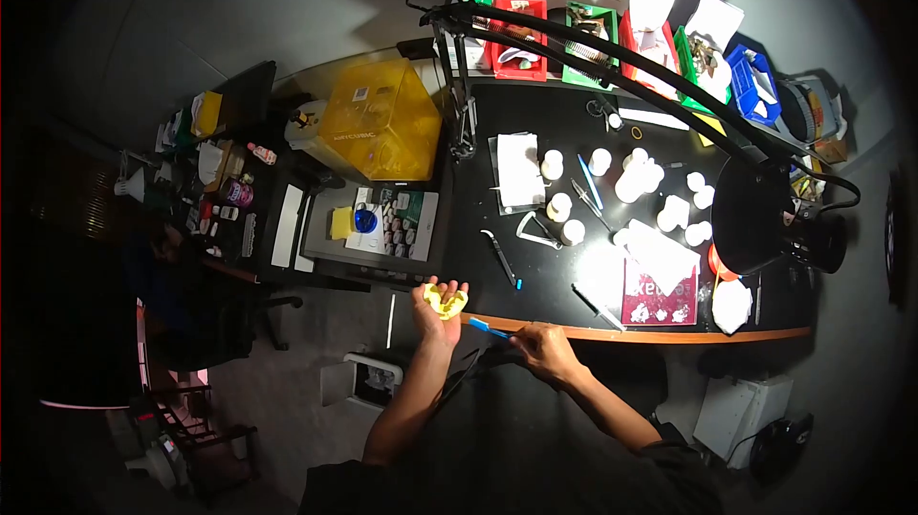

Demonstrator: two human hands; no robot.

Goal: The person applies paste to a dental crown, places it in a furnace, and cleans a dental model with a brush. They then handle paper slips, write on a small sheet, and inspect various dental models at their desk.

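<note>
From where I stand, the person's left hand (pixel 439 317) is held out palm up just off the near edge of the black-topped table (pixel 531 300), its forearm slanting up from below and its fingers pointing away from the body. The palm is open, the fingers apart and a little curled, and a small, pale-yellow, curved piece (pixel 446 303) lies across them. The right hand (pixel 547 352) is beside it, a bit lower, the forearm coming in from the other side. Its fingers are closed round a slim blue brush (pixel 492 328), whose pale head points toward the left hand. The two hands are apart, and the brush head does not touch the yellow piece.

The piece bends in a rough horseshoe, bright under the light, with an uneven outline; its finer surface is too small for me to make out. It sits above the left palm, just outside the table's wooden edge (pixel 593 332). On the tabletop beyond lie a dark, slender tool with a blue tip (pixel 500 259) and a red-and-white printed sheet (pixel 660 303).
</note>
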